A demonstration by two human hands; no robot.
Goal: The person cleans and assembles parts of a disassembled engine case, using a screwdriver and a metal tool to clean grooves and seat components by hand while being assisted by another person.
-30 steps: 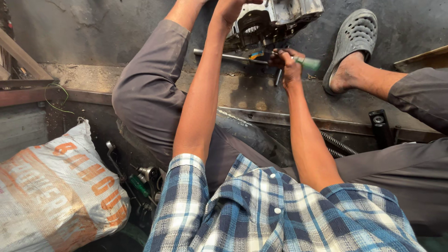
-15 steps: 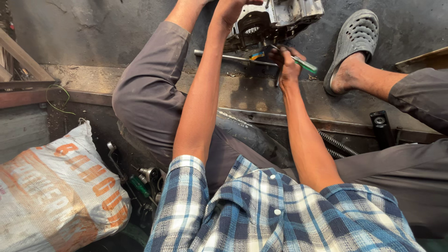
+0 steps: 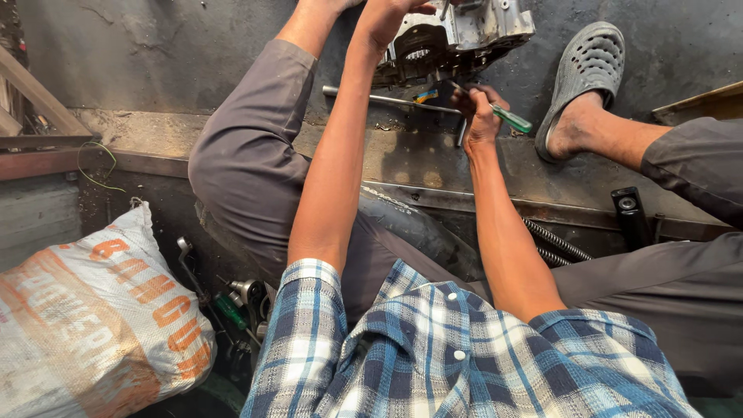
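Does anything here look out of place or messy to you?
Mostly a cluttered floor. Loose tools lie heaped beside the white woven sack, and a long metal rod lies loose under the metal engine casing. The left hand steadies that casing while the right hand holds a green-handled screwdriver. Nothing looks spilled or broken.

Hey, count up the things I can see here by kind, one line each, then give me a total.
Hands: 2, left hand on the engine case, right hand holding a screwdriver
Engine case: 1
Screwdrivers: 2, green-handled in hand, another by the sack
Metal rod: 1
Sandal: 1
Sack: 1
Total: 8
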